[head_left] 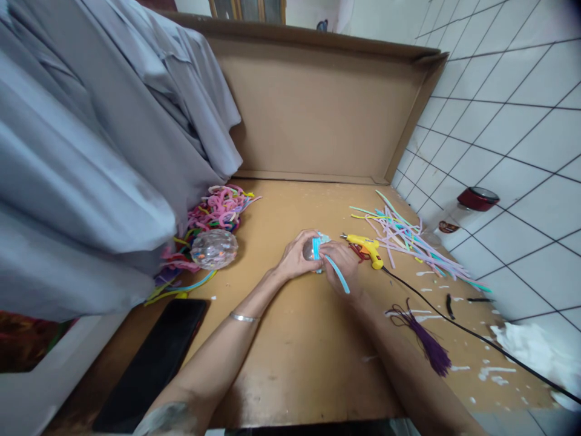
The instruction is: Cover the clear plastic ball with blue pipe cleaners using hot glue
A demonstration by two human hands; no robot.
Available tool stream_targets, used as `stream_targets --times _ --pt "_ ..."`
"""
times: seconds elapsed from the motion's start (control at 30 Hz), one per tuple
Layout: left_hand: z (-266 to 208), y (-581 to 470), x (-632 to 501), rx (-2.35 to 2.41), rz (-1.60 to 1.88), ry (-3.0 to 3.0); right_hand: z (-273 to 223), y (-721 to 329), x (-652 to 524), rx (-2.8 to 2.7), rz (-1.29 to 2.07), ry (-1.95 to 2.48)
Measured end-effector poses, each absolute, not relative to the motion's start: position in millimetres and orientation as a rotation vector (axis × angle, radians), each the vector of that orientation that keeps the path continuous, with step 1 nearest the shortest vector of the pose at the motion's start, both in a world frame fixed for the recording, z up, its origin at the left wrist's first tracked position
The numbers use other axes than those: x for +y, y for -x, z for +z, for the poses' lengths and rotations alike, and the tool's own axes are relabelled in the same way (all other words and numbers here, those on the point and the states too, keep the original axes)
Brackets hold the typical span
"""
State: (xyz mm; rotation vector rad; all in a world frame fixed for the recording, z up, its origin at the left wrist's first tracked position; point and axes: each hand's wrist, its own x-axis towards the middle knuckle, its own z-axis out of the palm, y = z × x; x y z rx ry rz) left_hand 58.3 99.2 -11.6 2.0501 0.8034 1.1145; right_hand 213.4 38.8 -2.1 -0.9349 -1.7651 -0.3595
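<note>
Near the middle of the table, my left hand (299,254) is closed round a small clear rounded container (309,250). A light-blue pipe cleaner (337,275) is wrapped about the container, and its loose end sticks out towards me. My right hand (341,261) pinches that pipe cleaner against the container's right side. Its fingers partly cover the wrapped band. Just right of my right hand lies a yellow glue gun (365,247), its nozzle pointing left and its black cord running off to the lower right.
Left are a faceted clear ball (214,249), tangled pink pipe cleaners (222,209), a black phone (154,363) and a hanging grey cloth (91,133). Right are straight pastel pipe cleaners (408,236), a red-lidded jar (467,212), a purple tassel (429,342) and white tissue (535,345). A cardboard panel (313,109) stands behind.
</note>
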Motion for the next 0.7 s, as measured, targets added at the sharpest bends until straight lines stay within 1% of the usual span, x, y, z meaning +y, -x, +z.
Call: stream_targets --times 0.7 --pt "-16.4 -59.4 100.8 0.805 1.162 -2.046 -3.9 -214.3 39.1 -1.786 -0.375 0.937"
